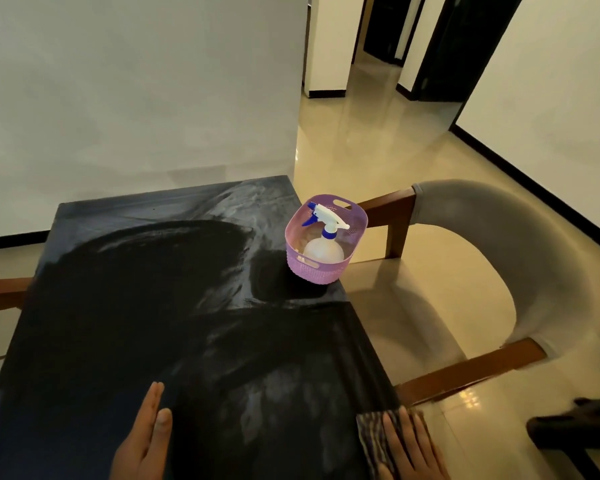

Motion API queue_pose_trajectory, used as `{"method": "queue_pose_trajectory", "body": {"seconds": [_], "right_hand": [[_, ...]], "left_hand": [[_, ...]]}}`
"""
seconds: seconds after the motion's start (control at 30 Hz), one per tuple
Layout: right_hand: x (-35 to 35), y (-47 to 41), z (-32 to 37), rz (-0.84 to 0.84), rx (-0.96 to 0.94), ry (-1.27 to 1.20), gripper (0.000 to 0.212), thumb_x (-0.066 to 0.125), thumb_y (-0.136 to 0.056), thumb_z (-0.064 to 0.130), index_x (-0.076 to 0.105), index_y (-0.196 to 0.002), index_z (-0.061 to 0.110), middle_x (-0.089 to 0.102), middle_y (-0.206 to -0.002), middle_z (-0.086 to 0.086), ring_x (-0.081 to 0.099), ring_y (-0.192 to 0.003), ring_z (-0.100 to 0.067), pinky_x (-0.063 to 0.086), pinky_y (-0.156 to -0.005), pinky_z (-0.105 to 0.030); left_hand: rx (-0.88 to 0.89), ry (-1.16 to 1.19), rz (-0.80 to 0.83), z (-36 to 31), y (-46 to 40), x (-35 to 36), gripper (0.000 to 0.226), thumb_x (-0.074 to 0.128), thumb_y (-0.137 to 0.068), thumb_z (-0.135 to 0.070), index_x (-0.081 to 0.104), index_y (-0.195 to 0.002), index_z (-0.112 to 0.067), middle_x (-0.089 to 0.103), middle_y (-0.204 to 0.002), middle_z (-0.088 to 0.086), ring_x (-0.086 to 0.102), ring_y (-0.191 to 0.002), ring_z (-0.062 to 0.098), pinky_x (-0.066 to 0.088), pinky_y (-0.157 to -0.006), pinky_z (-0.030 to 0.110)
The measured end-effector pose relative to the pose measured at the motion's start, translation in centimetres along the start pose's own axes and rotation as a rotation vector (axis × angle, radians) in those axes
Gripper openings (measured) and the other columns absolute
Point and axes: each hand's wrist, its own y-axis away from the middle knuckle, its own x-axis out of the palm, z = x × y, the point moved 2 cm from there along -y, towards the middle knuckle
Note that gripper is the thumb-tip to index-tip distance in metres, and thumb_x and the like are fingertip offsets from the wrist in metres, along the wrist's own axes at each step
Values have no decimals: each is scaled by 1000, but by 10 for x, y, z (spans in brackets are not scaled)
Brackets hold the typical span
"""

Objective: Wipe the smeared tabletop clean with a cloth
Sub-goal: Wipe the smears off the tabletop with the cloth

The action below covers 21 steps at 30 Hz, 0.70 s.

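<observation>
At five o'clock the right hand point(411, 448) lies flat, fingers spread, pressing the cloth point(373, 436) onto the table point(125, 306) edge for wiping. At seven o'clock the left hand point(142, 441) rests open, fingers together, likely bracing. Smears remain toward twelve; the basket point(326, 239) with its spray bottle point(324, 242) stands aside at one o'clock.
</observation>
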Motion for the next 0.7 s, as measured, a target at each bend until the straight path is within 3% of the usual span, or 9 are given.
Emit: {"method": "queue_pose_trajectory", "body": {"seconds": [0.1, 0.17, 0.23, 0.33, 0.43, 0.5, 0.6, 0.63, 0.7], "right_hand": [[1, 12, -1, -23, -62, 30, 60, 19, -104, 46, 27, -153, 13, 2, -166, -12, 7, -152, -33, 9, -121, -39], [5, -5, 9, 83, -39, -96, 66, 11, -99, 55, 12, -158, 26, 11, -166, -6, 9, -152, -28, 4, -121, -34], [4, -53, 29, 153, -20, -81, 68, 5, -98, 57, 15, -158, 27, 18, -164, -8, 16, -151, -30, 2, -120, -33], [-4, -144, 68, 256, 39, -93, 65, 14, -101, 54, 3, -159, 27, -3, -167, -6, -6, -153, -28, 0, -124, -45], [1, -181, 122, 300, 23, -113, 66, 19, -101, 52, 1, -159, 25, -6, -166, -10, -10, -152, -33, -2, -123, -51], [8, -154, 165, 255, -99, -95, 67, 22, -100, 51, 7, -159, 23, -3, -165, -12, -10, -151, -37, 0, -122, -53], [14, -78, 221, 229, -324, -172, 63, 44, -91, 49, 41, -150, 25, 30, -159, -8, 21, -149, -36, 13, -118, -53], [16, -57, 234, 255, -410, -175, 64, 47, -87, 50, 46, -147, 28, 33, -159, -5, 27, -147, -32, 11, -117, -52], [18, -35, 239, 332, -567, -154, 67, 41, -85, 52, 38, -150, 35, 18, -163, 4, 17, -151, -24, -3, -120, -51]], "left_hand": [[-34, 16, 43, 5, 1, -3, 70, 38, -83, -60, 33, -149, -37, 38, -152, -15, 36, -139, 16, 26, -114, 41], [-58, 8, 24, 11, 4, -4, 67, 38, -84, -60, 34, -148, -38, 39, -151, -16, 36, -139, 15, 25, -115, 40], [-75, -24, 24, 20, 10, -1, 60, 41, -89, -56, 37, -147, -38, 41, -150, -14, 36, -139, 13, 26, -115, 38], [-60, -80, 21, 26, 17, 4, 50, 44, -96, -46, 43, -144, -34, 44, -149, -9, 38, -138, 13, 30, -114, 36], [-51, -65, -9, 24, 19, 0, 52, 43, -94, -49, 45, -144, -32, 44, -149, -8, 36, -139, 11, 28, -115, 36], [-41, -32, -28, 21, 17, -6, 60, 41, -88, -54, 45, -144, -31, 45, -148, -9, 36, -137, 9, 27, -114, 33], [-22, -47, -54, 16, 10, -13, 65, 39, -85, -59, 45, -143, -31, 46, -148, -7, 38, -133, 7, 28, -110, 29], [-21, -56, -63, 14, 8, -15, 65, 38, -85, -59, 45, -143, -31, 46, -148, -6, 39, -133, 8, 28, -109, 29], [-31, -64, -72, 10, 2, -17, 66, 37, -86, -60, 45, -144, -29, 46, -148, -5, 39, -135, 12, 27, -110, 30]]}}
